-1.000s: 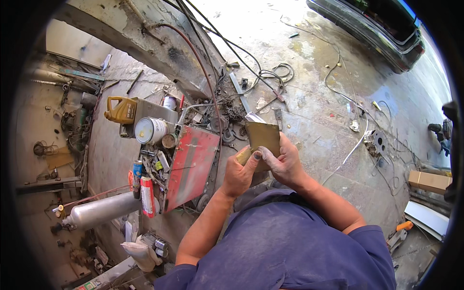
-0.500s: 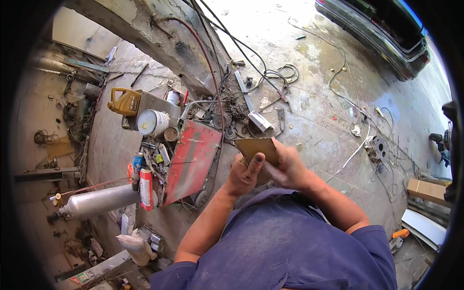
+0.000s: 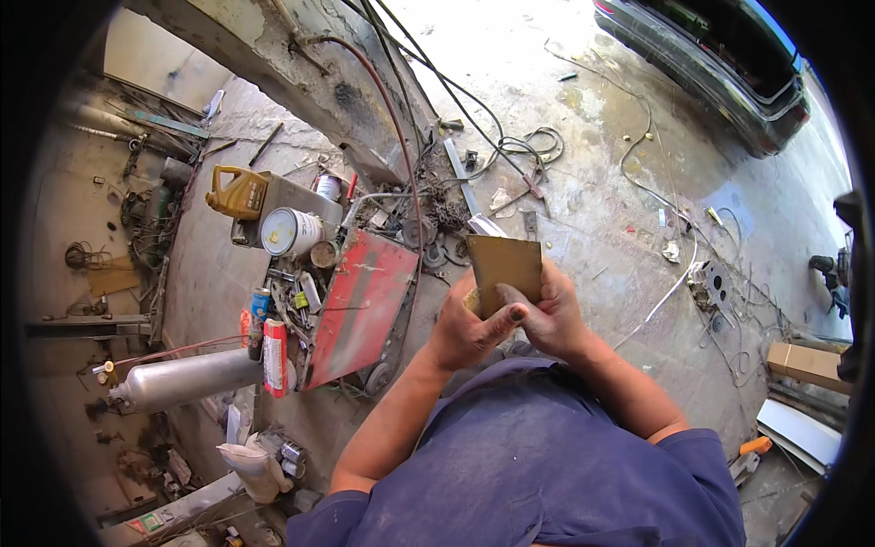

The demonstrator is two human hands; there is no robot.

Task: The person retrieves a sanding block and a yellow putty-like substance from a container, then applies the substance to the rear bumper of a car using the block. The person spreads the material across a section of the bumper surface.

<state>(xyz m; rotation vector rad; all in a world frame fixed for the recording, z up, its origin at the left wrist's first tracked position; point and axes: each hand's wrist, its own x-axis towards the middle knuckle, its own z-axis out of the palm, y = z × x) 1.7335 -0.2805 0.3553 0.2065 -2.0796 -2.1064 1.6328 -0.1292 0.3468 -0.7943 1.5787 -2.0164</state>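
Note:
A flat olive-brown sheet (image 3: 501, 264) stands raised between my two hands, in front of my blue shirt. My left hand (image 3: 465, 324) grips its lower left part, where a paler folded piece shows, with the thumb reaching across to the right. My right hand (image 3: 553, 310) holds the right side, its thumb pressed on the face of the sheet. The fingers behind the sheet are hidden. Just left of my hands stands a red metal cart (image 3: 355, 305), with a white paint can (image 3: 290, 232), a gold jug (image 3: 235, 193) and several spray cans and tubes (image 3: 274, 356) on and around it.
A concrete column (image 3: 301, 82) with hanging hoses rises ahead. Cables (image 3: 538, 146) snake over the concrete floor (image 3: 620, 228). A black car part (image 3: 702, 73) lies at upper right, a cardboard box (image 3: 802, 360) at right. A silver cylinder (image 3: 187, 378) lies at left, among piled scrap.
The sheet dipped and tilted half a second ago and is now raised more upright again. My thumbs have shifted on it; both hands sit slightly lower than one second ago.

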